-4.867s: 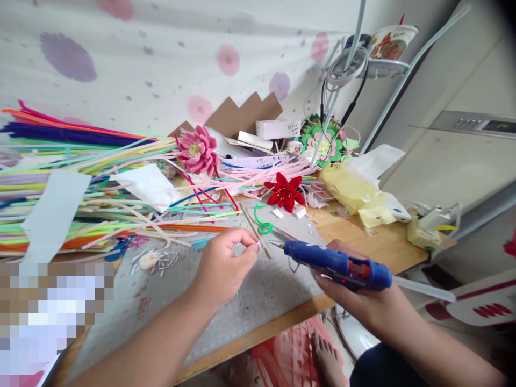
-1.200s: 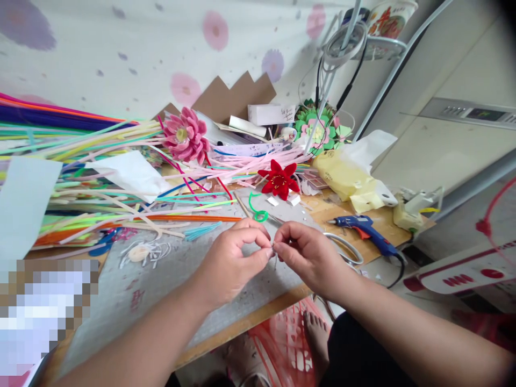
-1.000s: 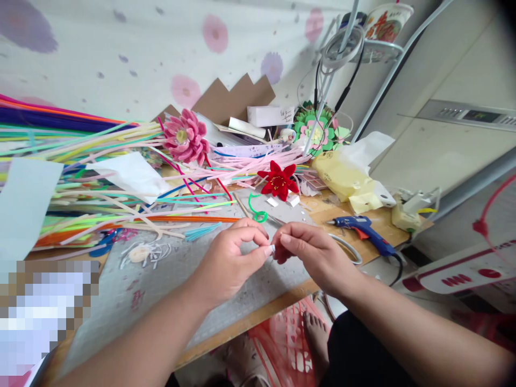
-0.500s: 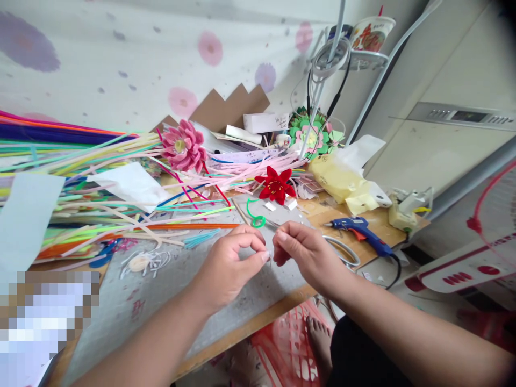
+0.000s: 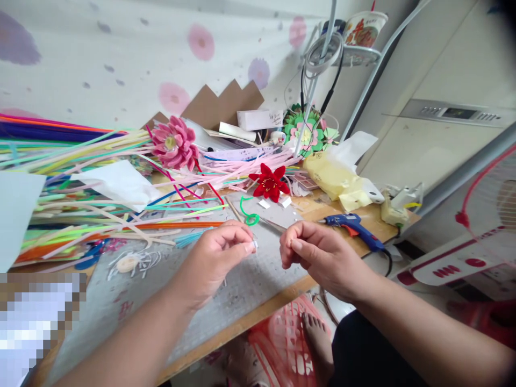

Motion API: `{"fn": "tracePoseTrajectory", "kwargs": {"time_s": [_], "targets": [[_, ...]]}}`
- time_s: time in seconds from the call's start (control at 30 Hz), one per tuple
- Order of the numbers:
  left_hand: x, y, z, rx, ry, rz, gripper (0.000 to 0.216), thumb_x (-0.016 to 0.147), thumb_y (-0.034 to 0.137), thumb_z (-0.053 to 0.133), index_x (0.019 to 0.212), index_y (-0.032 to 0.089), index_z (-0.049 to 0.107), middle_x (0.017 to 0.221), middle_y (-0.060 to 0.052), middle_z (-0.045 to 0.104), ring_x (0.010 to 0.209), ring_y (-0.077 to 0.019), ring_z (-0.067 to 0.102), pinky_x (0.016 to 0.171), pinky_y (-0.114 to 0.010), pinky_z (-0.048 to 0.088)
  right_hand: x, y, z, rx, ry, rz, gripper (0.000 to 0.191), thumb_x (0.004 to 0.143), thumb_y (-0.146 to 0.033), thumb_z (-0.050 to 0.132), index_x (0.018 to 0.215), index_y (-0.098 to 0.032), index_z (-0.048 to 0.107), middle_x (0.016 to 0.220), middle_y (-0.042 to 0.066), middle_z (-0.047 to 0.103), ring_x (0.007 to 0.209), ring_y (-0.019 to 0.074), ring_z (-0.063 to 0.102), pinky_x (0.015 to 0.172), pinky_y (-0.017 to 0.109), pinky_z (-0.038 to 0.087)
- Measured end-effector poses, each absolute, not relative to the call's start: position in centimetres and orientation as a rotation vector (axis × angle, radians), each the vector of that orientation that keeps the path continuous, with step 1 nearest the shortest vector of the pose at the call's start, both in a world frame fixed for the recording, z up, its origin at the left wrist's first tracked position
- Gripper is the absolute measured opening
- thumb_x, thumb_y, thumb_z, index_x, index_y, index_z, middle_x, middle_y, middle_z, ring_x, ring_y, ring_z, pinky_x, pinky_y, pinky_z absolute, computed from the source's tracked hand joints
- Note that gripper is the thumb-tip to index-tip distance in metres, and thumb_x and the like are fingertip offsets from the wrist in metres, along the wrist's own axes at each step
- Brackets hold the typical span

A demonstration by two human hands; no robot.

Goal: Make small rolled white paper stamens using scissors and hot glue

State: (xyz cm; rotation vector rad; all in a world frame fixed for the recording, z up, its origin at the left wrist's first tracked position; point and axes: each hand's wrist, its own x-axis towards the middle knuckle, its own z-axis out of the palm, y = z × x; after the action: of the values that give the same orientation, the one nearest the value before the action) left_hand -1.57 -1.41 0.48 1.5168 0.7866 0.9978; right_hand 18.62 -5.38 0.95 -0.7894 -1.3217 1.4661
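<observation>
In the head view, a gray mat [image 5: 161, 317] lies beneath the fingers on a wooden tabletop [image 5: 371, 217]; beyond them hangs a flower-printed cloth [image 5: 121, 54], and a pale cabinet [image 5: 439, 70] stands to their right. Past the fingertips sit three flowers: one red [image 5: 267, 183], one pink [image 5: 175, 142], one green and pink [image 5: 306, 133]. Nearer are two white scraps [image 5: 264, 203] and one green coil [image 5: 252, 217]. One blue glue gun [image 5: 350, 223] lies just beyond the right fingers; many fuzzy stems [image 5: 121, 204] spread leftward. The left hand [image 5: 217, 260] pinches one small white bit [image 5: 253, 245] between thumb and forefinger. The right hand [image 5: 322, 260], apart from it, has thumb against curled forefinger; whether it grips anything, I cannot tell.
</observation>
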Motion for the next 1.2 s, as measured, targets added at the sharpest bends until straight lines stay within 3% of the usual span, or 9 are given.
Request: {"fn": "tracePoseTrajectory", "kwargs": {"time_s": [0.17, 0.37, 0.77, 1.0, 1.2], "targets": [[-1.5, -1.4, 0.9, 1.453, 0.823, 1.007, 0.011, 0.073, 0.020, 0.065, 0.062, 0.021, 0.065, 0.087, -0.001, 0.059, 0.094, -0.0176, 0.052, 0.083, -0.028, 0.037, 19.6, -6.0, 1.0, -0.773, -1.289, 1.450, 0.015, 0.086, -0.029, 0.063, 0.081, -0.016, 0.057, 0.073, 0.000, 0.060, 0.068, 0.0100, 0.057, 0.067, 0.025, 0.042], [-1.4, -1.1, 0.7, 1.444, 0.858, 1.013, 0.009, 0.071, 0.021, 0.067, 0.062, 0.022, 0.067, 0.088, -0.001, 0.058, 0.095, -0.0180, 0.052, 0.087, -0.029, 0.036, 20.3, -6.5, 1.4, -0.816, -1.176, 1.418, 0.023, 0.072, -0.026, 0.078, 0.074, -0.016, 0.057, 0.068, -0.001, 0.060, 0.066, 0.0096, 0.057, 0.065, 0.023, 0.043], [-1.6, -0.7, 0.0, 1.458, 0.904, 0.996, 0.008, 0.072, 0.023, 0.067, 0.064, 0.023, 0.068, 0.092, -0.001, 0.059, 0.097, -0.0186, 0.052, 0.086, -0.029, 0.035, 21.1, -7.2, 1.3, -0.780, -1.007, 1.476, 0.005, 0.074, -0.011, 0.067, 0.072, -0.014, 0.064, 0.066, -0.001, 0.063, 0.060, 0.0095, 0.061, 0.061, 0.022, 0.047], [-1.6, -0.9, 0.1, 1.497, 0.906, 0.985, 0.009, 0.073, 0.023, 0.067, 0.064, 0.022, 0.067, 0.090, -0.001, 0.059, 0.094, -0.0183, 0.052, 0.083, -0.029, 0.037, 20.9, -6.9, 1.2, -0.795, -0.977, 1.532, 0.007, 0.082, -0.020, 0.063, 0.080, -0.014, 0.066, 0.063, 0.000, 0.065, 0.056, 0.0108, 0.063, 0.058, 0.025, 0.050], [-1.4, -1.1, 0.7, 1.499, 0.871, 0.994, 0.010, 0.073, 0.021, 0.066, 0.063, 0.021, 0.067, 0.087, -0.002, 0.059, 0.093, -0.0184, 0.053, 0.085, -0.028, 0.038, 20.3, -6.7, 1.2, -0.818, -1.001, 1.511, 0.015, 0.071, -0.024, 0.077, 0.077, -0.015, 0.066, 0.067, 0.000, 0.067, 0.062, 0.0106, 0.064, 0.065, 0.025, 0.052]]}}
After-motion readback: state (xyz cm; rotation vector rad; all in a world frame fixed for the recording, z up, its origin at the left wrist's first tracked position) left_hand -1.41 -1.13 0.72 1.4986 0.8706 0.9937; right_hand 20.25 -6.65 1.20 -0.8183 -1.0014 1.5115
